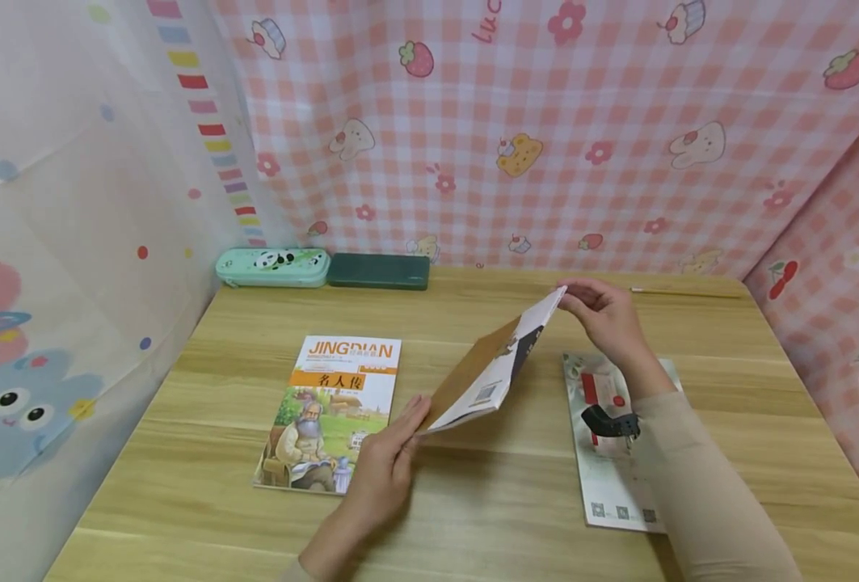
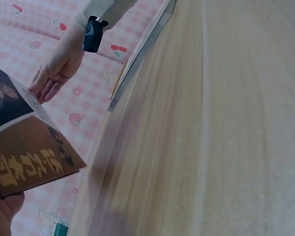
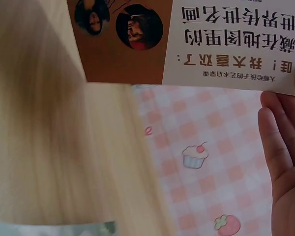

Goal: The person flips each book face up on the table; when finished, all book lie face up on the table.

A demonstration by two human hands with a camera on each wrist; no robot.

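A thin brown-and-white book (image 1: pixel 473 368) is held up at a slant over the table, a barcode on its side toward the head camera. My left hand (image 1: pixel 381 473) grips its near left corner, thumb on one face in the left wrist view. At the far right corner, my right hand (image 1: pixel 607 319) pinches the edge between thumb and fingers. Round portraits and Chinese text cover the book's face (image 3: pixel 128 59) in the right wrist view. Below my left hand lies a JINGDIAN book (image 1: pixel 320 420), its lower right corner overlapped by that hand. My right forearm crosses above another book (image 1: pixel 611 485).
A mint panda pencil case (image 1: pixel 272 267) and a dark green case (image 1: pixel 378 272) stand side by side along the table's back edge. A thin pencil-like stick (image 1: pixel 691 293) lies at the back right. Checked pink curtain (image 1: pixel 473 105) hangs behind the wooden table (image 1: pixel 487 517).
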